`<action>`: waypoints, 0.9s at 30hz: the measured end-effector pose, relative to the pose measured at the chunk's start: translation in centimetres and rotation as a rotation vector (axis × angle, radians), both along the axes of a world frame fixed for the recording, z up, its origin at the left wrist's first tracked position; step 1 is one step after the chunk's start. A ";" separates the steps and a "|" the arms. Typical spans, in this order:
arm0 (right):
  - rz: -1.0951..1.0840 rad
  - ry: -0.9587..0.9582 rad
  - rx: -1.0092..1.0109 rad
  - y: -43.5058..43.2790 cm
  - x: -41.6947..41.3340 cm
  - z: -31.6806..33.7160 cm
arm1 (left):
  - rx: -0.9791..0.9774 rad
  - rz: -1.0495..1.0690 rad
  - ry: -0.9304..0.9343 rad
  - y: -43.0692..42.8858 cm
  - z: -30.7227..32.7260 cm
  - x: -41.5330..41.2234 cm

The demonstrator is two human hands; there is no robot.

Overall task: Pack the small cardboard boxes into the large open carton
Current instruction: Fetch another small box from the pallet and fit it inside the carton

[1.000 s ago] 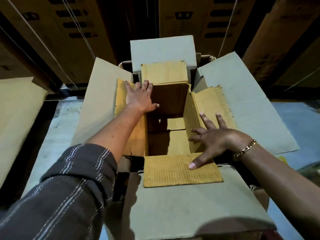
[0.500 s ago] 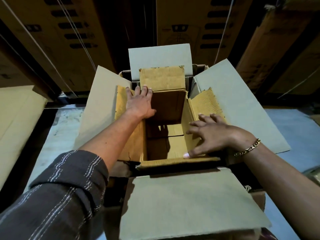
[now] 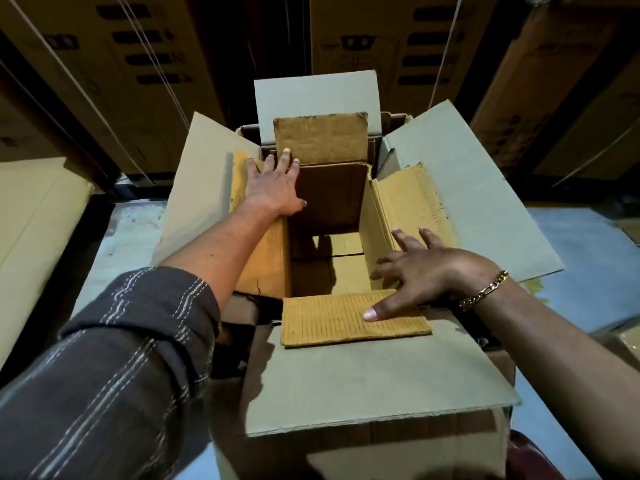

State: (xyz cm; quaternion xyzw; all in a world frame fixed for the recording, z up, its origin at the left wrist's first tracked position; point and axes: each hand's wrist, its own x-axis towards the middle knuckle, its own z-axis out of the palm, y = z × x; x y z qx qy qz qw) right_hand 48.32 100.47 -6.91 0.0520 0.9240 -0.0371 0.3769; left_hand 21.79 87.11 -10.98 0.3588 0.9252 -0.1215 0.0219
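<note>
Small cardboard box (image 3: 325, 199) seated inside large carton (image 3: 381, 375), flaps spread; left hand (image 3: 273, 185) laid flat, ungripping, on its left flap; right hand (image 3: 426, 275) splayed, thumb pressed on near flap.

A small brown cardboard box (image 3: 325, 202) is sitting upright inside the large grey carton (image 3: 363, 375), both with flaps lying spread open.

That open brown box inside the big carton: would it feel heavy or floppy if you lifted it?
Probably light: the small cardboard box looks empty, its bottom bare. Its flaps likely bend easily, since the near flap lies folded flat under the right hand. The right flap has a ragged edge, suggesting worn, softer board.
</note>
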 end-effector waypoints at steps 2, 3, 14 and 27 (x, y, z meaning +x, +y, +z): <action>-0.017 -0.019 -0.019 0.3 0.0 -0.3 | 0.001 -0.005 -0.006 0.3 0.0 -0.2; -0.020 -0.028 -0.024 0.4 0.1 -0.5 | -0.005 -0.007 -0.008 0.5 0.0 -0.2; -0.062 0.034 -0.073 0.2 -0.2 -1.8 | -0.067 -0.002 0.030 1.4 -0.2 -0.8; -0.085 0.483 0.024 0.7 0.8 1.8 | -0.028 0.005 0.015 -2.0 2.3 2.5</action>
